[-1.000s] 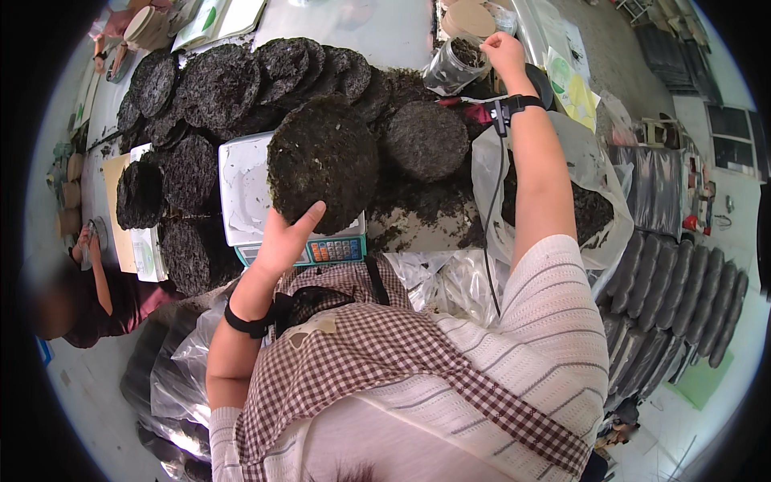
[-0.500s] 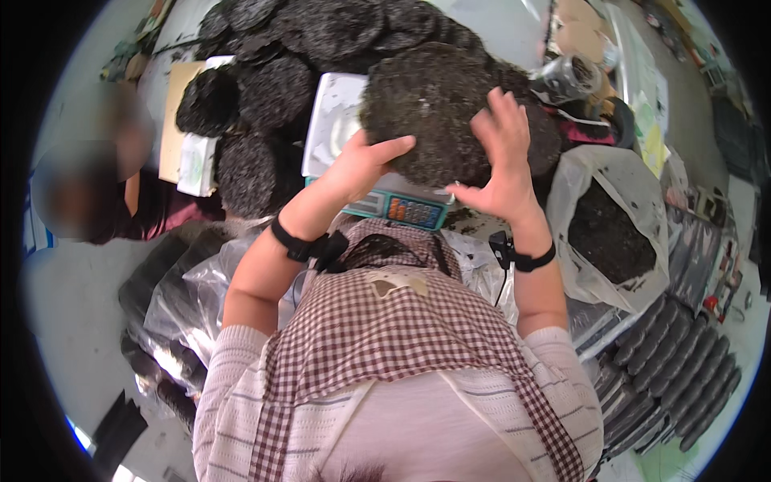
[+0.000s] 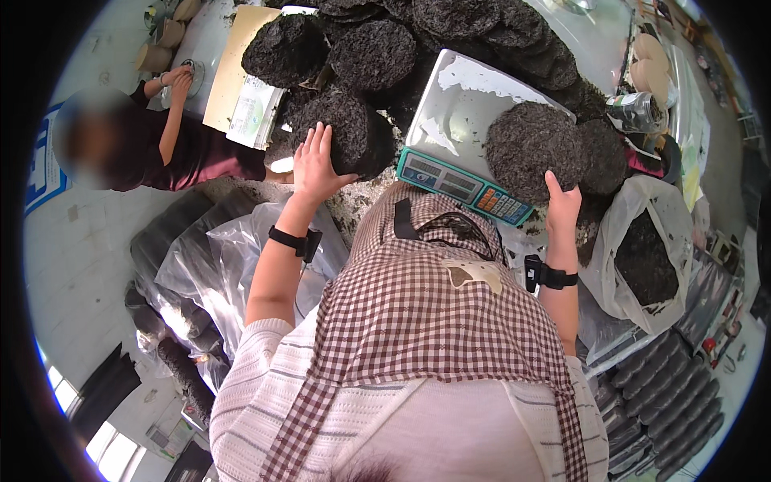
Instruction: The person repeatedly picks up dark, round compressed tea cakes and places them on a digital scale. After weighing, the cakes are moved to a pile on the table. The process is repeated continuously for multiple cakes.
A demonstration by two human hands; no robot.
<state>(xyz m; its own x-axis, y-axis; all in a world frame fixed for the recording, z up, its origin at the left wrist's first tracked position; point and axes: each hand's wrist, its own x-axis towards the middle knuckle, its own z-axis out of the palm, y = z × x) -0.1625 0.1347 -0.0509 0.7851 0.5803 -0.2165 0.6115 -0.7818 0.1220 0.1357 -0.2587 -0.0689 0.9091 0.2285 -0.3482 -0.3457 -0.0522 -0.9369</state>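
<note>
from the head view i see my left hand (image 3: 315, 163) spread flat, fingers apart, its palm pressed on the near side of a dark round cake of pressed leaves (image 3: 347, 132); that grip is wide open and rests on the cake rather than closing around it. this cake sits just left of the scale (image 3: 470, 120), a flat steel pan with a teal front panel of buttons turned toward me. my right hand (image 3: 561, 205) comes up at the scale's right corner, fingers extended and loosely curved against the lower right edge of a second round cake (image 3: 532, 149), which lies on the right part of the pan and overhangs its edge; the grip here is open as well, touching the rim, and i cannot tell whether the thumb hooks beneath. both wrists carry black bands. behind the scale, toward the far edge of the desk, more dark cakes (image 3: 450, 20) lie piled and overlapping, and another one (image 3: 285, 48) sits by a tan board (image 3: 233, 56) at the far left. right of the scale a clear plastic bag (image 3: 646, 257) stands open with loose dark leaves inside. past it, low at the right, rows of black discs (image 3: 662, 394) stand stacked on edge. to my left another person in a dark red top (image 3: 205, 157) is seated, hands at a small round thing.
</note>
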